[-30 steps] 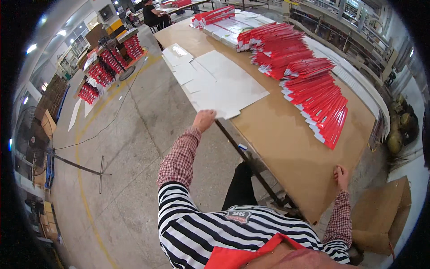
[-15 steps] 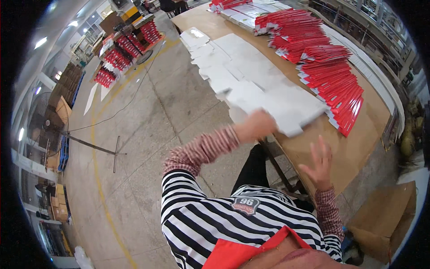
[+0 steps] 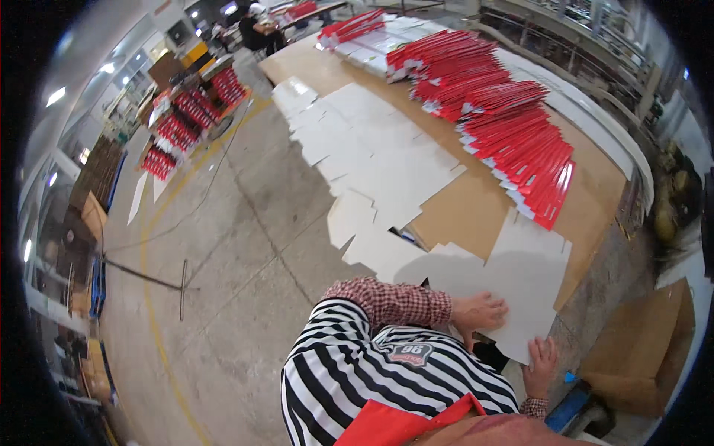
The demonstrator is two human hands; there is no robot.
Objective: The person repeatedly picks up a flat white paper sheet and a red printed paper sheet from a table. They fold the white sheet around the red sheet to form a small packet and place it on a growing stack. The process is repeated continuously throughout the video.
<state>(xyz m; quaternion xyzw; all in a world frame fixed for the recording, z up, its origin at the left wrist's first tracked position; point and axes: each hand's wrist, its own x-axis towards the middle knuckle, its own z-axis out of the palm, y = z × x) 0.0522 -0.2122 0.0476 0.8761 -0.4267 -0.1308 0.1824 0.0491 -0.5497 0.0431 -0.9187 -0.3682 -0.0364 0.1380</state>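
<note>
A flat white die-cut cardboard blank (image 3: 520, 282) lies across the near end of the brown-topped table (image 3: 461, 212), partly over its edge. My left hand (image 3: 480, 314) rests on the blank's near left part, fingers stretched out over it. At the near right corner, my right hand (image 3: 541, 364) touches the blank's edge with its fingers extended and slightly apart. More white blanks (image 3: 364, 149) overlap in a spread layer along the table's left side. Red-and-white folded cartons (image 3: 513, 134) lie fanned in a long overlapping row on the right side.
An open brown cardboard box (image 3: 632, 357) stands on the floor to the right. Stacks of red cartons (image 3: 197, 111) stand at the far left. A metal stand (image 3: 184, 290) is on the floor to the left. Beyond the table, a person (image 3: 260, 33) sits.
A white blank now covers the table's near end, where brown surface showed before. Both hands have come down and nearer to me, from above the table onto this blank.
</note>
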